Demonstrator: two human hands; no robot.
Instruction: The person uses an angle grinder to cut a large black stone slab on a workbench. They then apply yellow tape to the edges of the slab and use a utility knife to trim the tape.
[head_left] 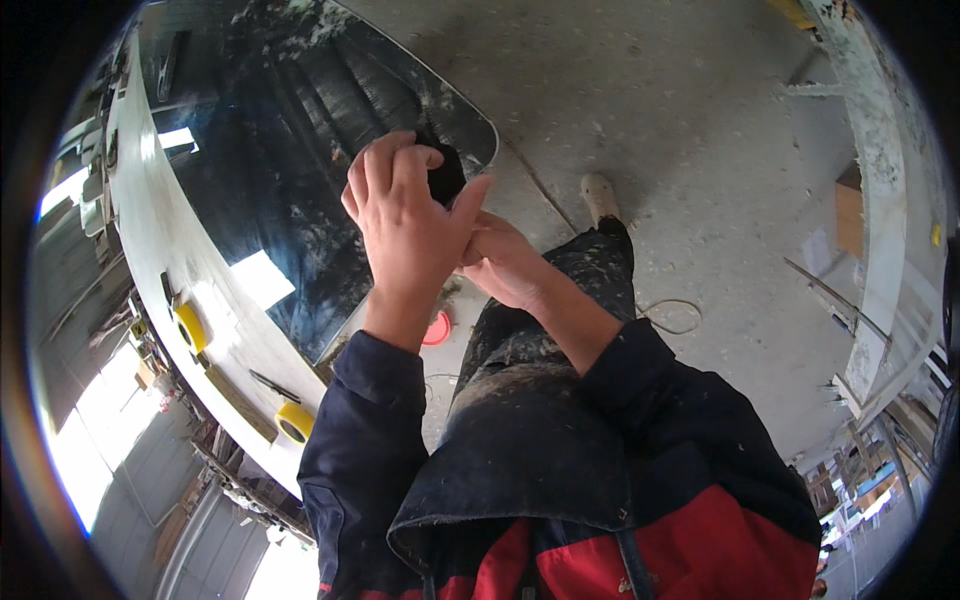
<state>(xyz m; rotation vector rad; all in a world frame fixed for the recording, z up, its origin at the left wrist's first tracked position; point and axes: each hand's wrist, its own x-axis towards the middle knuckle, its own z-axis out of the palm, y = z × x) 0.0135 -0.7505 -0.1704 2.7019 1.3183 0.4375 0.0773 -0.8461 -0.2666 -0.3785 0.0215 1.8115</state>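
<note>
My left hand (408, 215) is raised in front of me with its back toward me, fingers bent and thumb stretched out to the right. Between the thumb and fingers shows a matt black thing (447, 174) with a rounded edge; its kind cannot be made out. Against the palm side of the left hand, near the base of the thumb, rests my right hand (503, 262). Its fingertips are hidden behind the left hand. Beyond both hands lies a large glossy black panel (300, 160) with a pale rim, streaked with whitish dust.
A long white curved piece (180, 235) runs along the left, bearing rolls of yellow tape (295, 422) and a dark slim tool (274, 386). A red ring-shaped thing (438, 328) sits low beside my legs. Rightward stand a white frame (880, 200) and a cardboard box (850, 212); a cable loop (672, 316) lies on the floor.
</note>
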